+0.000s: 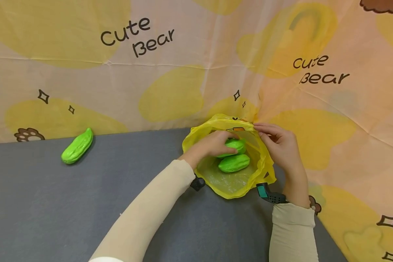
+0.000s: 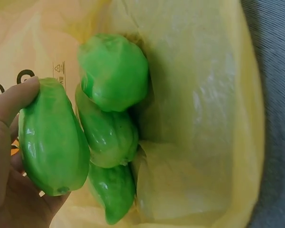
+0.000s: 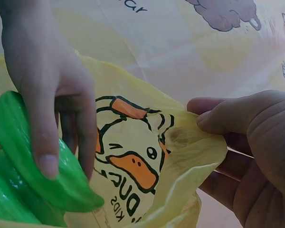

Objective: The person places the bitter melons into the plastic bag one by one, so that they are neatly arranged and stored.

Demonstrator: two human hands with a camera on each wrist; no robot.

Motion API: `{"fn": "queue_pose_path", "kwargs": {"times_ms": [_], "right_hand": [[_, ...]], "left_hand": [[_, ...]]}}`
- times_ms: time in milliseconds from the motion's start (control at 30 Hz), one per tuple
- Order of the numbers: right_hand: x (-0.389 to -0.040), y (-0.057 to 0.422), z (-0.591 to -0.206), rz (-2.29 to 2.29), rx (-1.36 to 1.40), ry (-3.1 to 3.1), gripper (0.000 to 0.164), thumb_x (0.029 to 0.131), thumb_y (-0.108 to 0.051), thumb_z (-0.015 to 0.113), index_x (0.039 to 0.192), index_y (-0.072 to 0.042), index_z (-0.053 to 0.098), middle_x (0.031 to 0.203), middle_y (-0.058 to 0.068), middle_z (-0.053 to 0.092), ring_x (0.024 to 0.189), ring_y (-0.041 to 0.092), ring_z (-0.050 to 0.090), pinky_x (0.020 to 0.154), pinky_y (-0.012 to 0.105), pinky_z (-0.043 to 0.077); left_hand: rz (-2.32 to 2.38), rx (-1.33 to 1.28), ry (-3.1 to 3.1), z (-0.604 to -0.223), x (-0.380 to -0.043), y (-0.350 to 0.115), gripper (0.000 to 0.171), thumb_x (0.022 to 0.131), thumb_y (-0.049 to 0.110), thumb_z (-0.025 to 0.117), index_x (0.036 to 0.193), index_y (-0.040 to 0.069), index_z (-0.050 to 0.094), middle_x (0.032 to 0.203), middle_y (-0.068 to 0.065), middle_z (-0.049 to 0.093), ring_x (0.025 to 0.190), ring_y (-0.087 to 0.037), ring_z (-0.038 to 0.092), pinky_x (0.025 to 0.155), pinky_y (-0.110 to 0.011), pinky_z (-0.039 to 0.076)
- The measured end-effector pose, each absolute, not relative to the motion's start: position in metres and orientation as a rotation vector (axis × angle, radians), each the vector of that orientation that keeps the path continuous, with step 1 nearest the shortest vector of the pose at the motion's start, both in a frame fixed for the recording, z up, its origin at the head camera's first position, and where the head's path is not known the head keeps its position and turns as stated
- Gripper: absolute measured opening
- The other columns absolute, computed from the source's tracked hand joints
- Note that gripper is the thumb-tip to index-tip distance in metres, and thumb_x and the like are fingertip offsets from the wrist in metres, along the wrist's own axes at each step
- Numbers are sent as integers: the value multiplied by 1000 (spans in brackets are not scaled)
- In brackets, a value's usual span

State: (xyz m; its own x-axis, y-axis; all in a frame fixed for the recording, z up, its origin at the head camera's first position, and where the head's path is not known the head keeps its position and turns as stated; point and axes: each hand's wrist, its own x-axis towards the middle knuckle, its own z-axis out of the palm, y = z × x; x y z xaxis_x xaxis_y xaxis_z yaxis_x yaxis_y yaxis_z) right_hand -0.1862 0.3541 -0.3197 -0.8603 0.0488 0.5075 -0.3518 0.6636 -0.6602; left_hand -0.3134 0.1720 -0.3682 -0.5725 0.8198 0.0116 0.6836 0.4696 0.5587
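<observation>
In the head view, my left hand (image 1: 217, 143) reaches into the mouth of a yellow plastic bag (image 1: 266, 167). It grips a glossy green ridged toy gourd (image 2: 54, 142), thumb on one side and fingers on the other. Several more green gourds (image 2: 115, 71) lie inside the bag beside the held one, as the left wrist view shows. My right hand (image 1: 283, 145) pinches the bag's rim at the right between thumb and fingers. A printed duck (image 3: 135, 159) shows on the bag wall close to that grip in the right wrist view.
Another green gourd (image 1: 78, 146) lies on the dark grey tabletop (image 1: 68, 203), far to the left near the wall. Patterned cloth (image 1: 170, 91) hangs behind the table and along its right side, close to the bag and my right hand.
</observation>
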Motion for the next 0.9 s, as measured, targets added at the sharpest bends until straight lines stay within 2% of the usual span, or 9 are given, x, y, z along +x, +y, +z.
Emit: {"fn": "queue_pose_path", "kwargs": {"times_ms": [267, 533, 900], "right_hand": [[-187, 353, -320, 1094, 228, -2391, 24, 100, -4, 60, 119, 1, 74, 124, 22, 71, 106, -17, 59, 86, 4, 50], [-190, 354, -322, 1074, 231, -2393, 23, 100, -4, 60, 118, 2, 74, 123, 22, 71, 108, -17, 58, 87, 4, 50], [-189, 354, -321, 1078, 227, -2396, 24, 100, -5, 60, 119, 1, 74, 124, 22, 71, 107, -17, 59, 87, 4, 49]], "left_hand": [[714, 1272, 2456, -367, -314, 183, 52, 97, 37, 68, 144, 17, 57, 142, 1, 62, 127, -15, 59, 110, -29, 46], [714, 1264, 2452, -365, -311, 188, 53, 97, 36, 68, 144, 16, 57, 142, -1, 62, 129, -17, 58, 112, -32, 45], [664, 1264, 2454, -369, -309, 192, 54, 97, 40, 67, 146, 21, 55, 148, 2, 58, 134, -17, 55, 114, -34, 44]]}}
